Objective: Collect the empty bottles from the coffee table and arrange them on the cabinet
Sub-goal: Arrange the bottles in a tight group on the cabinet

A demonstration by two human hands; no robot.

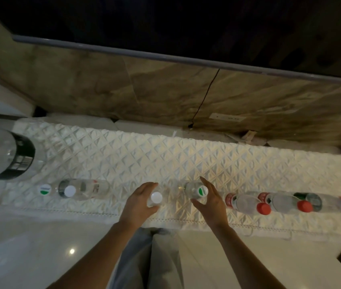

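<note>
Clear empty plastic bottles stand in a row along the front of the cabinet top, which is covered by a white quilted cloth [136, 155]. My left hand [139, 202] curls around a white-capped bottle [156, 198] in the middle of the row. My right hand [212, 202] cups a bottle with a green-and-white cap [199, 190], fingers spread around its right side. To the left stand a green-and-white-capped bottle [46, 189] and a white-capped one [70, 191]. To the right stand two red-capped bottles [263, 207] [304, 206], with more bottles beyond them.
A large clear bottle with a dark label [4, 155] stands at the cabinet's left end. A marble wall panel [165, 94] with a black cable and a white socket rises behind the cabinet, under a dark screen. Glossy floor tiles and my grey trousers lie below.
</note>
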